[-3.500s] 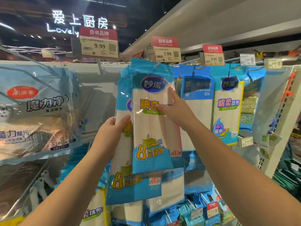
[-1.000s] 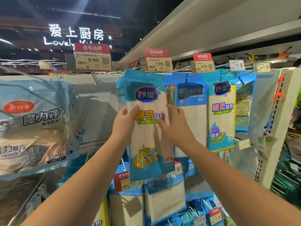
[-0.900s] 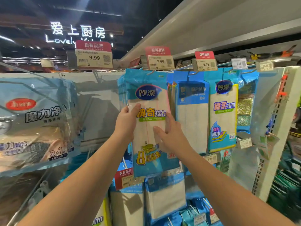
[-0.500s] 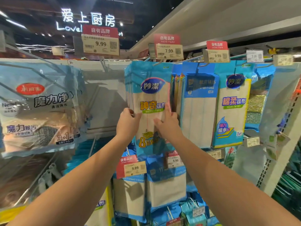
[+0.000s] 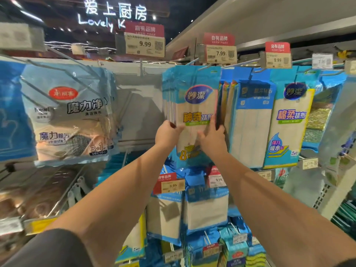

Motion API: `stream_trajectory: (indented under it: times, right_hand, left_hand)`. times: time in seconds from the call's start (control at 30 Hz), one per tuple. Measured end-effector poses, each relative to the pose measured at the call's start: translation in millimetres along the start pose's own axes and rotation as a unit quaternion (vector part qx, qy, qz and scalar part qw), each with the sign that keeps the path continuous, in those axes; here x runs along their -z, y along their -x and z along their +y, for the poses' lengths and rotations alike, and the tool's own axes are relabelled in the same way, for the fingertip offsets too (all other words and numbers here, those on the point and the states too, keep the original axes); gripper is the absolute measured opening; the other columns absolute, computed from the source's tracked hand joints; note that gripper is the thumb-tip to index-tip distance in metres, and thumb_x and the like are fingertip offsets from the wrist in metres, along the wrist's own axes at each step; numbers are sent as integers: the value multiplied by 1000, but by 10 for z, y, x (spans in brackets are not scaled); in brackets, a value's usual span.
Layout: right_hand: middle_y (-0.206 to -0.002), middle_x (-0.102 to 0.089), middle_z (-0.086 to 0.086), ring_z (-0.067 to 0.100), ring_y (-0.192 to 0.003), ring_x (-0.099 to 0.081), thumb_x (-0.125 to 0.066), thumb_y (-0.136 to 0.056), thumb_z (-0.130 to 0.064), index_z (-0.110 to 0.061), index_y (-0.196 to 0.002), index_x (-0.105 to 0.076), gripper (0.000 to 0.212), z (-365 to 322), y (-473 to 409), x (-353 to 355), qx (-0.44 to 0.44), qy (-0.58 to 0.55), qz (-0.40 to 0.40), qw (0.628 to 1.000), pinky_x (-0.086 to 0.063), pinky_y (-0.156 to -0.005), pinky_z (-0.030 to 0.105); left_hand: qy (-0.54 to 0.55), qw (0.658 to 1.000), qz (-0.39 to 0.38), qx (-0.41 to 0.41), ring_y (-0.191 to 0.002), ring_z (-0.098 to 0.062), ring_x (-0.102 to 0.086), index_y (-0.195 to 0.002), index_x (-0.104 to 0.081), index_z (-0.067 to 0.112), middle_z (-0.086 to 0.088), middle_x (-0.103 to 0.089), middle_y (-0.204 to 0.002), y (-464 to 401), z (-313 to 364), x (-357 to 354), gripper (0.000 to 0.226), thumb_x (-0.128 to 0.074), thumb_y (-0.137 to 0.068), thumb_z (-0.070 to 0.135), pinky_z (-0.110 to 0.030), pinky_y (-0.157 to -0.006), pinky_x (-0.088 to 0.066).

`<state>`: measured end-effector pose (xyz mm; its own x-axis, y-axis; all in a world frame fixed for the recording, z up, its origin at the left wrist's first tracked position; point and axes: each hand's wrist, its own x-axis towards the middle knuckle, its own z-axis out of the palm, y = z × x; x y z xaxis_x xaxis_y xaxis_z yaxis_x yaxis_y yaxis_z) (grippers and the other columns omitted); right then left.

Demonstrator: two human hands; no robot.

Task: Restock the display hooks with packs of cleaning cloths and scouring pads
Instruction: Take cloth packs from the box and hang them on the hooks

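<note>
A stack of blue and white cleaning cloth packs hangs from a wire hook under the 7.99 price tag. My left hand grips the stack's left edge at mid height. My right hand presses against the stack's right edge, fingers pointing up between it and the neighbouring packs. Both hands squeeze the hanging packs together. The lower part of the front pack is hidden behind my hands.
To the right hang more cloth packs, a yellow-edged pack and scouring pads. At left hangs a grey pack with a steel scourer. An empty hook sits under the 9.99 tag. Lower hooks hold more packs.
The extra pack my left hand held low 3.5 s ago now hangs in the stack. Both hands slid to its sides and the packs moved back along the hook.
</note>
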<state>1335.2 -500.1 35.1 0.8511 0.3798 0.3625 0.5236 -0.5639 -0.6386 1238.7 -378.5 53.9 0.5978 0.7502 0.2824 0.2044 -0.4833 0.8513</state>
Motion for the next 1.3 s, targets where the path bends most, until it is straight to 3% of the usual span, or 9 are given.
stream_trajectory:
  times: [0.07,0.17,0.3,0.5,0.6,0.7,0.83,1.17,1.3]
  right_hand:
    - [-156,-18,20,39,-132,-40,-47,-101,-40,-27,-159,1,77,-26,178,58,0,14,0,1000,-38,-107,44]
    - [-147,-32,22,38,-131,-41,-56,-98,-32,-12,-156,-21,71,-95,592,129,27,-12,32,999,-34,-109,40]
    - [-136,-45,22,38,-125,-47,-61,-94,-20,-4,-139,-48,50,-361,1418,123,61,-37,47,996,-32,-105,35]
    - [-119,-62,17,32,-111,-59,-60,-94,-21,-6,-119,-63,29,-1129,3200,-495,91,-37,-109,989,-43,-97,38]
    - [-113,-65,14,28,-99,-61,-59,-95,-24,-9,-117,-64,26,-1578,4228,-994,101,-40,-221,969,-48,-88,36]
    - [-127,-60,9,25,-115,-58,-60,-96,-29,-12,-129,-60,37,-2021,5175,-1534,151,-11,-328,932,-42,-95,31]
    - [-131,-58,16,31,-125,-51,-58,-97,-26,-4,-129,-60,39,-2571,6286,-2164,210,27,-448,868,-37,-98,32]
    - [-147,-47,7,23,-130,-49,-51,-100,-36,-17,-145,-47,49,-3572,8130,-3559,293,81,-602,738,-40,-105,33]
    - [-152,-41,2,21,-133,-46,-49,-101,-39,-21,-148,-43,51,-4052,8553,-4238,288,92,-628,717,-41,-107,37]
  left_hand:
    - [-8,1000,-9,-1,-82,-17,-57,-106,-54,13,1,-61,-94,143,-46,142,38,-63,-95,48,-33,-66,-40]
    - [-27,1000,-4,-9,-77,-17,-54,-114,-55,9,-2,-61,-98,480,-204,463,39,-61,-97,45,-32,-64,-38]
    - [-8,1000,2,-21,-77,-21,-61,-108,-61,13,-4,-69,-96,1173,-628,1158,26,-60,-96,36,-34,-72,-49]
    - [-47,998,9,35,-89,-21,-64,-109,-65,17,0,-67,-97,2713,-1737,2813,19,-63,-95,30,-27,-68,-44]
    - [-81,993,-7,90,-74,-18,-59,-104,-64,17,-3,-65,-92,3558,-2363,3754,14,-65,-95,28,-29,-65,-43]
    - [-137,978,1,157,-87,-24,-64,-106,-65,17,-3,-66,-93,4376,-2999,4635,18,-66,-94,30,-35,-78,-48]
    - [-206,947,-10,248,-96,-26,-65,-107,-66,14,-5,-70,-104,5358,-3733,5557,22,-63,-96,32,-35,-80,-47]
    - [-267,886,-30,378,-103,-21,-62,-116,-65,18,0,-65,-116,6586,-5040,6939,25,-57,-99,34,-38,-91,-53]
    - [-255,881,-26,399,-98,-15,-61,-114,-62,24,5,-62,-112,6510,-5549,7556,20,-55,-101,37,-32,-81,-54]
